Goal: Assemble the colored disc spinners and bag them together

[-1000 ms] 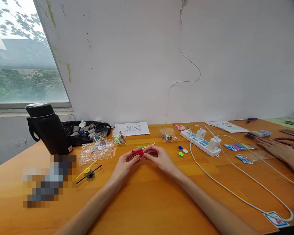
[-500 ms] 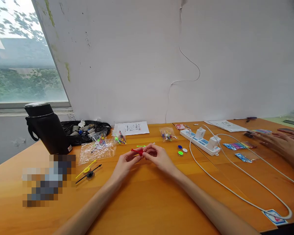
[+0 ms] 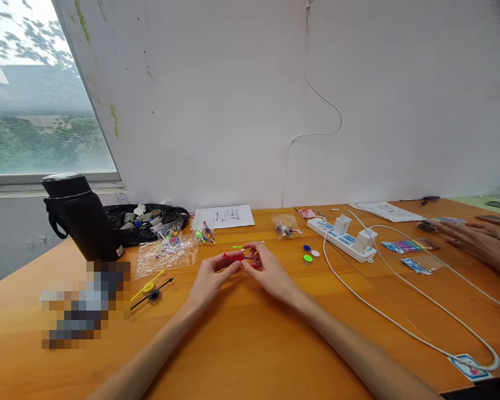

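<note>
Just above the table, a small red plastic spinner arrow (image 3: 233,256) is pinched by both hands at once. My left hand (image 3: 215,276) has its thumb and fingers closed on the arrow's left part. From the other side, the fingertips of my right hand (image 3: 268,272) press on it, partly covering it. Behind the fingers lie a green arrow (image 3: 237,247) and pieces mostly hidden by my right hand. To the left rest a yellow arrow spinner (image 3: 149,288) and a black one (image 3: 154,295). Blue (image 3: 306,248), white (image 3: 315,254) and green discs (image 3: 307,259) lie to the right.
A black flask (image 3: 81,219) stands at left beside a black plastic bag (image 3: 129,239). Clear bags of coloured parts (image 3: 286,226) lie farther back. A white power strip (image 3: 344,240) with trailing cables crosses the right side. Another person's hand (image 3: 470,239) is at far right.
My right fingers have shifted slightly on the red arrow, showing more of it on the right side. My left hand keeps its hold. The view has moved a little.
</note>
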Motion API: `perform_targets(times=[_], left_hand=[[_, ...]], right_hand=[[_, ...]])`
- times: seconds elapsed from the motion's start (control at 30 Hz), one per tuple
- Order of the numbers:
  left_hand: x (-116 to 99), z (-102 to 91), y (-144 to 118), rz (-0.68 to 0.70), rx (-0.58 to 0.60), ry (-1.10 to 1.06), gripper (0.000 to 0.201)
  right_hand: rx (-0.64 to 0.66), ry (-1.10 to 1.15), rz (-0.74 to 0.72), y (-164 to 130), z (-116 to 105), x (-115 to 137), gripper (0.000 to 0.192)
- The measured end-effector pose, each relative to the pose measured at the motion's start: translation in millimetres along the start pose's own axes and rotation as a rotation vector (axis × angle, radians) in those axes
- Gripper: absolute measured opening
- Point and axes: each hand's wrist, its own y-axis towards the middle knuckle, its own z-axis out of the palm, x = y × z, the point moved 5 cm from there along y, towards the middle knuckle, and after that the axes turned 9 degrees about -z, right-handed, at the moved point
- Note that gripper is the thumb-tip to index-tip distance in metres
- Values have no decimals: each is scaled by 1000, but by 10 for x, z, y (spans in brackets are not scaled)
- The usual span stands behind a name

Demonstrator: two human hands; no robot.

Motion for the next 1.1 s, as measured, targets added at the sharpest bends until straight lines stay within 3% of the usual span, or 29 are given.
perform_targets(times=[0.23,0.43,0.83,0.97,1.1], left_hand=[[8,60,-19,-13,75,-50,41],[40,56,3,-15,82,-70,39],[69,60,19,-38,71,-117,42],[73,-46,43,-41,-16,-165,42],[67,-126,45,-52,-86,-219,43]], right_hand=[[160,244,-39,-19,71,189,30],[136,361,-26,-11,99,156,26],[117,320,30,-3,111,17,27],[77,252,114,2,61,-114,32],[136,295,120,3,77,-128,38]])
